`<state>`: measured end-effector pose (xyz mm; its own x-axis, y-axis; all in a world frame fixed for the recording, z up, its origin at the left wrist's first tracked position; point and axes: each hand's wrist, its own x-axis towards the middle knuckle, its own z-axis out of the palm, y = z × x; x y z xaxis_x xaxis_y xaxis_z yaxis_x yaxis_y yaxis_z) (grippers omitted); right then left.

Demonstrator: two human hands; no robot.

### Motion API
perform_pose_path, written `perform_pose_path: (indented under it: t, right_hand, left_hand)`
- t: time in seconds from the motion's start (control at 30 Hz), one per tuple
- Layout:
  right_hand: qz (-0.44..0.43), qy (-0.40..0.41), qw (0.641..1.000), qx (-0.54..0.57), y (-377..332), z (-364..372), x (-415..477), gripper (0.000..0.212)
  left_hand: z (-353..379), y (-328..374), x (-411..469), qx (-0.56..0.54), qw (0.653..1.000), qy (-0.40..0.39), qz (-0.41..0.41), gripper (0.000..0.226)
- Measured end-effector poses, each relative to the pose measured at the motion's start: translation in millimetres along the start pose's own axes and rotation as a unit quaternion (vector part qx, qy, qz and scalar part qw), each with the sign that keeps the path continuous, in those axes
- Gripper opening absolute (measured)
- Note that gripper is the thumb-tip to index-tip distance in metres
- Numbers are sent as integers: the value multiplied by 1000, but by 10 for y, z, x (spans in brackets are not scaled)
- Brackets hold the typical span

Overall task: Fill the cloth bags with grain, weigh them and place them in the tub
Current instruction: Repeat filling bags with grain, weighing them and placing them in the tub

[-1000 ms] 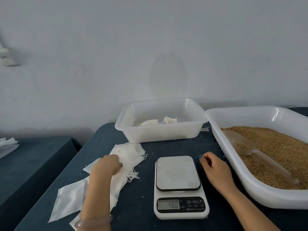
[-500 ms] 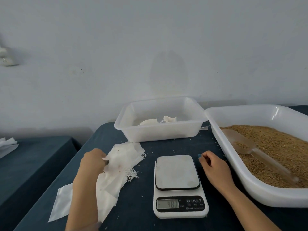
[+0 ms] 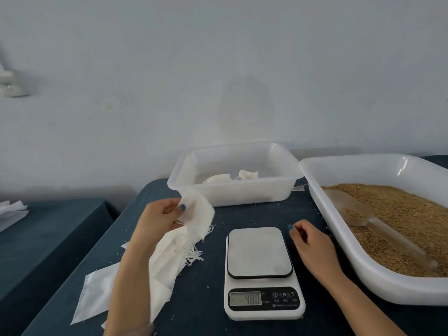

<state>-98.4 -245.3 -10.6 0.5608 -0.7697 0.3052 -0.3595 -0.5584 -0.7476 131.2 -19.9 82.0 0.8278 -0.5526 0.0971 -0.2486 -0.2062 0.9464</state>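
Observation:
My left hand (image 3: 157, 218) pinches one empty white cloth bag (image 3: 197, 212) and holds it lifted above the pile of empty bags (image 3: 167, 260) on the dark table. My right hand (image 3: 312, 246) rests on the table beside the scale, fingers loosely curled, holding nothing. The white digital scale (image 3: 260, 253) stands between my hands with a bare platform; its display (image 3: 246, 299) reads 48.0. At the back stands a clear tub (image 3: 232, 194) with a couple of filled bags (image 3: 229, 177) inside. The big white tray (image 3: 378, 277) on the right holds brown grain (image 3: 407, 214) and a clear scoop (image 3: 358, 214).
Loose grains lie scattered on the dark blue table (image 3: 208, 306). A second dark table (image 3: 48, 226) stands lower on the left with white cloth (image 3: 11, 210) on it. The grey wall is close behind the tubs.
My left hand has picked one bag off the pile and raised it up and to the right. My right hand and the scale have stayed where they were.

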Motion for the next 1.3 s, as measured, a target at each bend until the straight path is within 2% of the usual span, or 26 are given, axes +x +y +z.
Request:
perform_pose_path:
  t: [0.07, 0.23, 0.4, 0.57, 0.7, 0.83, 0.93, 1.17, 1.3]
  right_hand:
    - [-18, 2, 1000, 17, -30, 3, -4, 20]
    - [-45, 8, 990, 133, -188, -31, 9, 17]
    - [-69, -2, 972, 225, -391, 22, 35, 2]
    - [-35, 21, 971, 235, -616, 140, 114, 17]
    - [1, 46, 964, 261, -621, 211, 134, 10]
    - [21, 57, 951, 303, -508, 188, 88, 8]
    - [11, 63, 953, 295, -479, 149, 76, 9]
    - [-57, 74, 973, 213, -503, 123, -3, 16]
    - [-166, 117, 976, 83, -534, 115, -54, 23]
  left_hand:
    - [190, 85, 32, -30, 999, -23, 8, 14]
    - [781, 248, 22, -10, 998, -57, 33, 12]
    - [1155, 211, -77, 49, 995, -24, 89, 11]
    - [1273, 168, -196, 82, 984, 0, 157, 18]
    - [1330, 130, -295, 142, 965, 12, 221, 25]
    - [1393, 109, -387, 160, 950, 15, 267, 12]
    - [1405, 115, -415, 137, 953, 30, 269, 6]
    - [1352, 130, -392, 93, 962, 78, 246, 9]
    - [1329, 101, -345, 96, 959, 97, 249, 11]
